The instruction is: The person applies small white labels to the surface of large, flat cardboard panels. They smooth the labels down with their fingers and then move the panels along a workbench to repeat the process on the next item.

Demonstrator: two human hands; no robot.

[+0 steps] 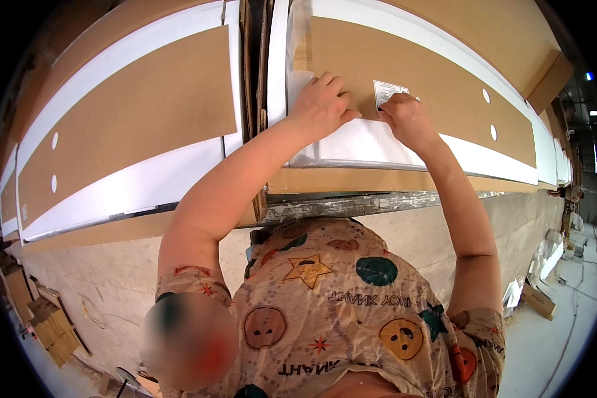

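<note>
My left hand rests on the left end of a brown cardboard sheet, its fingers bent but apart and the thumb out to the right. My right hand is closed, with its fingertips pressed together by a white printed label on the same sheet. A small dark spot shows at those fingertips; what they hold, if anything, I cannot make out. White foam-like packing lies under the sheet, inside an open carton. Clear plastic film covers its left end.
A second carton with a similar cardboard sheet stands to the left, past a narrow gap edged by upright flaps. A worn grey beam runs below the cartons. Flattened cardboard and scraps lie on the floor at both sides.
</note>
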